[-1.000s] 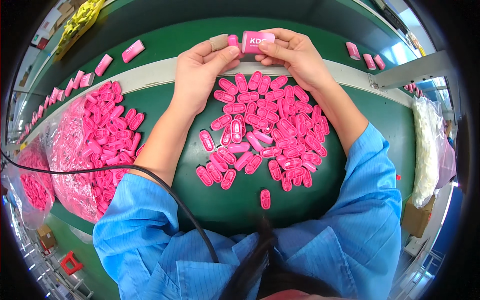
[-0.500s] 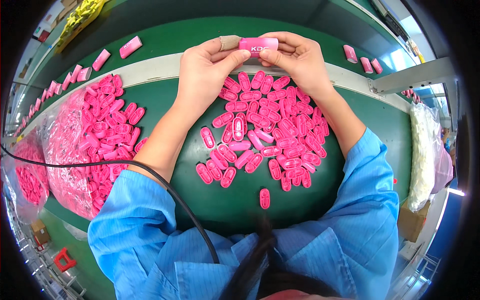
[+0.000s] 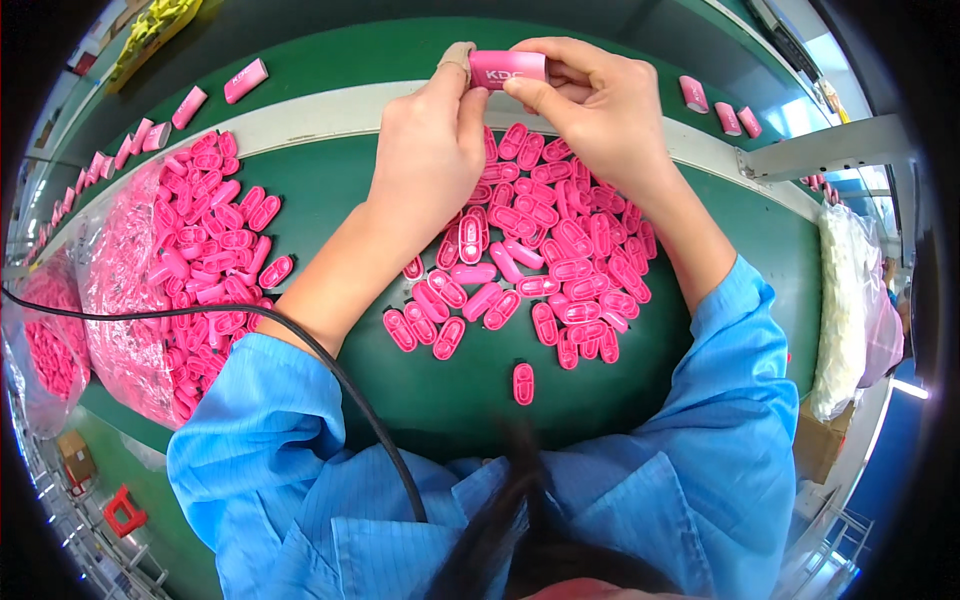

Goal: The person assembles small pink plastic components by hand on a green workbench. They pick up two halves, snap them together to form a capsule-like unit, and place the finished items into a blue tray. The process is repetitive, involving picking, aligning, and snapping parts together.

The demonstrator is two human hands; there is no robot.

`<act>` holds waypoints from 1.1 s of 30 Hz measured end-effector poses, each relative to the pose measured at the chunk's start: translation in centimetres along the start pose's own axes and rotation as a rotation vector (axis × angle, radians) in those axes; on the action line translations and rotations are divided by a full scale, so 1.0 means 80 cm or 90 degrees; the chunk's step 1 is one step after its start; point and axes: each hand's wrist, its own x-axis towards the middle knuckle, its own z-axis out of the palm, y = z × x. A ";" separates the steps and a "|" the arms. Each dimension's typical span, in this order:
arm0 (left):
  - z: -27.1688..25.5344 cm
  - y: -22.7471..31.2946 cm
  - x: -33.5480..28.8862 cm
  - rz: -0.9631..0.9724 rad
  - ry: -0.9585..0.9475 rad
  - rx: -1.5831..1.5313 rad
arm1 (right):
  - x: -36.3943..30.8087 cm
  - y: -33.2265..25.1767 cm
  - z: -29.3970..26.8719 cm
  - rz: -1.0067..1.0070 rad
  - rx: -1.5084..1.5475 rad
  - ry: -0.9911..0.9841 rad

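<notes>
A pink flattened-tube casing (image 3: 515, 67) with pale lettering is held sideways above the far edge of the work surface. My right hand (image 3: 612, 112) grips its right part, thumb in front and fingers behind. My left hand (image 3: 430, 145) closes on its left end, the index finger in a beige finger cover (image 3: 457, 53) pressing there. Whether a cap sits inside that end is hidden. Below my hands spreads a pile of pink oval caps (image 3: 572, 238), most lying hollow side up. One single cap (image 3: 523, 384) lies nearer to me.
Clear bags spill more pink caps (image 3: 205, 250) at the left. Along the green belt (image 3: 370, 58) beyond a pale rail stand pink casings (image 3: 246, 81), with several more casings (image 3: 694, 94) at the right. A black cable (image 3: 340, 375) crosses my left arm. A metal bracket (image 3: 830, 150) juts in at right.
Both hands and the casing have moved slightly away from me. My left fingers have shifted from holding the casing's left side to pressing against its end, with the thumb lower.
</notes>
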 end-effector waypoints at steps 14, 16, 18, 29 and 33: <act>-0.034 0.015 0.013 -0.029 -0.255 0.227 | 0.091 0.095 -0.041 -0.073 -0.281 0.142; -0.025 0.007 0.011 -0.010 -0.252 0.162 | 0.081 0.106 -0.091 -0.074 -0.513 0.135; -0.019 0.004 0.011 -0.005 -0.246 0.101 | 0.068 0.146 -0.156 -0.053 -0.662 0.093; -0.012 -0.011 0.022 -0.315 -0.205 -0.383 | 0.027 0.044 -0.105 0.146 -0.069 -0.036; -0.007 -0.014 0.022 -0.340 -0.190 -0.455 | 0.017 0.015 -0.026 0.109 0.205 -0.130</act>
